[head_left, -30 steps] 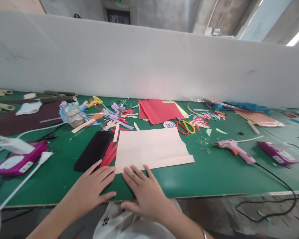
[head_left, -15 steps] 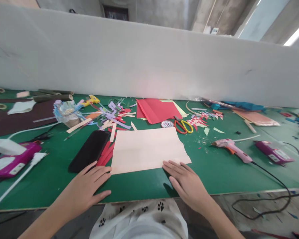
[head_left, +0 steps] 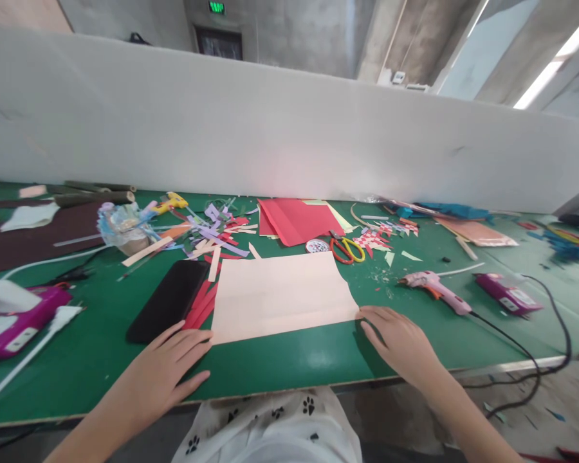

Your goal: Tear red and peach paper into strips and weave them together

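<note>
A pale pink sheet of paper lies folded flat on the green table in front of me. My left hand rests flat and open at the sheet's near left corner, fingertips touching its edge. My right hand lies flat and open at the sheet's near right corner, fingers spread. Neither hand holds anything. A black phone and red paper strips lie just left of the sheet.
Behind the sheet are red paper, yellow-handled scissors, a tape roll and several loose coloured strips. A pink glue gun with a black cord lies to the right. Purple packs sit at both sides. A white partition backs the table.
My right hand has slid to the right along the sheet's near edge, from beside the left hand to the right corner. The left hand has stayed put.
</note>
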A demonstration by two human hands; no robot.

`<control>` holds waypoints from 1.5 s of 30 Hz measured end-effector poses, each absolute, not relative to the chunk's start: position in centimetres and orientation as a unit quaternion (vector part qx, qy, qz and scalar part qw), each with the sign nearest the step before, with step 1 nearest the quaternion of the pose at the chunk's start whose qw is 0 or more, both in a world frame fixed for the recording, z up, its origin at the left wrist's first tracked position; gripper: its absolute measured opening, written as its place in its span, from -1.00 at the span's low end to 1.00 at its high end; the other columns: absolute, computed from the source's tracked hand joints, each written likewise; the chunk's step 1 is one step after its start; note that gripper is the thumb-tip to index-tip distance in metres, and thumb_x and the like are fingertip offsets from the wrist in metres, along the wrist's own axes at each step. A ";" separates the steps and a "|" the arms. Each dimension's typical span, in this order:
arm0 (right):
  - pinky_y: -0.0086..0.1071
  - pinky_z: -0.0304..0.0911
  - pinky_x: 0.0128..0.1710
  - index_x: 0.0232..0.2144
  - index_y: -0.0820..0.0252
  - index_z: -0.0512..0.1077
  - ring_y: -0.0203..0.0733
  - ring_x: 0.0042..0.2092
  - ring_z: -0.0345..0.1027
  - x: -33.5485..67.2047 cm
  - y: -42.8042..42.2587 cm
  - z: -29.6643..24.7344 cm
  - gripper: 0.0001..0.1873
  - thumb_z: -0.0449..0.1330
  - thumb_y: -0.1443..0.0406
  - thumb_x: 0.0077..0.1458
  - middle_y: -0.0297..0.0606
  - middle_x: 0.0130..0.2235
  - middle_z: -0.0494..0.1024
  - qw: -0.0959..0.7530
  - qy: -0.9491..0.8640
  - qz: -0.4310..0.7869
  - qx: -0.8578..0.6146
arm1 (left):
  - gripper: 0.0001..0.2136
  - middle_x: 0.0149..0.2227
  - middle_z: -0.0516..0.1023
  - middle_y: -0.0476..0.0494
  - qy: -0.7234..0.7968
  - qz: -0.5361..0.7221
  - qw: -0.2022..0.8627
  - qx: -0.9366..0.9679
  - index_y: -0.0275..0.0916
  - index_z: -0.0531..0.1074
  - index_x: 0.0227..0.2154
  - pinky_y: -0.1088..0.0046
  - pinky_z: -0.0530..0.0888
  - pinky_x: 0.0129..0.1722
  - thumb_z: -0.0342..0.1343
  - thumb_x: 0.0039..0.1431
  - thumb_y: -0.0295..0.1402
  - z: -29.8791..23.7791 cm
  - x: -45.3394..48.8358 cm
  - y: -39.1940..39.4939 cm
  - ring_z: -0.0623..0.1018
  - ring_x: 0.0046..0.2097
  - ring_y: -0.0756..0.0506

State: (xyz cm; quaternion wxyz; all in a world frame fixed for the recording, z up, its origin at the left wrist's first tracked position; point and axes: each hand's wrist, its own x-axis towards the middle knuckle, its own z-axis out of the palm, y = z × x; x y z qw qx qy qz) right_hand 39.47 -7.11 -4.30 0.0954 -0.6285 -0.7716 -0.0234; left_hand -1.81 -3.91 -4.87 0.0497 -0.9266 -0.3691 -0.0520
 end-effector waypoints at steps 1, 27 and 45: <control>-0.18 0.28 -0.10 -0.08 0.13 0.38 -0.12 -0.07 0.36 39.1 -6.7 -4.3 -0.64 -0.10 0.28 0.16 -0.21 -0.05 0.47 0.098 -0.776 -0.027 -0.623 | -0.67 -0.07 0.50 -0.02 -0.370 -0.054 0.049 -0.926 -0.05 0.42 -0.11 0.24 0.27 0.06 -0.04 0.13 -0.08 -4.9 -1.8 -4.0 0.48 -0.08 -0.12; -0.18 0.20 -0.16 -0.42 0.16 0.46 -0.09 -0.19 0.23 37.3 3.1 5.8 -0.73 -0.03 0.24 0.11 -0.14 -0.27 0.34 0.464 -0.708 -0.144 -0.512 | -0.67 0.07 0.27 -0.18 -0.464 -0.242 -0.074 -0.849 -0.17 0.14 0.02 0.30 0.29 0.05 -0.13 0.21 -0.21 0.9 1.2 -0.6 0.29 0.09 -0.16; -0.44 0.19 -0.37 -0.49 0.16 0.38 -0.29 -0.40 0.30 29.1 6.4 10.2 -0.83 0.02 0.28 0.03 -0.32 -0.44 0.43 0.586 -0.711 0.323 -0.217 | -0.59 0.02 0.37 -0.17 -0.403 -0.523 -0.171 -0.731 -0.21 0.31 -0.06 0.25 0.19 0.08 -0.14 0.14 -0.07 12.1 11.4 7.0 0.29 0.09 -0.19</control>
